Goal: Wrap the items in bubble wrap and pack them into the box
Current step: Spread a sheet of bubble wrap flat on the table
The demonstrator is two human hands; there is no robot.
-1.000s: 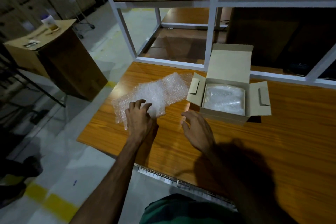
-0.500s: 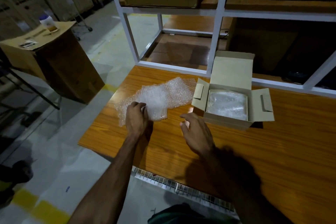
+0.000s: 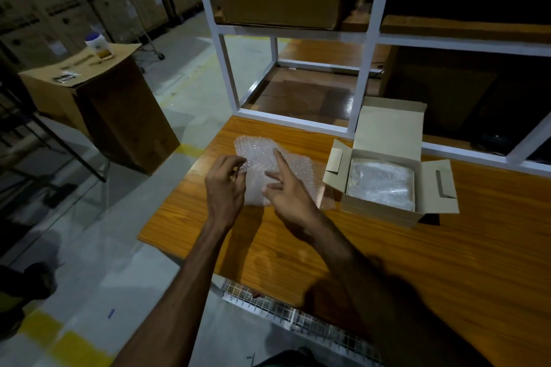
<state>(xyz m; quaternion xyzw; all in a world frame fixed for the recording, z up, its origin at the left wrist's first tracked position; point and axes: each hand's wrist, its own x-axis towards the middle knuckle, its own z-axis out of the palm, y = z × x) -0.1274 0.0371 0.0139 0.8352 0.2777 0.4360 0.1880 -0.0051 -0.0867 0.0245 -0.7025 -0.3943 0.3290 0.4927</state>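
A sheet of clear bubble wrap [image 3: 256, 155] lies partly folded on the wooden table [image 3: 447, 247]. My left hand [image 3: 225, 188] pinches the sheet's left edge between thumb and fingers. My right hand [image 3: 287, 191] rests on the sheet with fingers spread, the index finger pointing up across it. To the right stands a small open cardboard box [image 3: 390, 131], lid and side flaps raised. Inside it lies a bubble-wrapped item [image 3: 381, 183]. I cannot tell whether anything lies under the loose sheet.
A white metal shelf frame [image 3: 362, 80] rises along the table's far edge, with a large carton on its upper shelf. Left of the table on the floor stands a big cardboard box [image 3: 119, 110] with a jar [image 3: 100, 46] on top. A wire rack [image 3: 298, 316] hangs under the near table edge.
The bubble wrap has been folded over toward the right into a smaller shape. My right hand moved from the bare table onto the sheet. My left hand keeps its grip.
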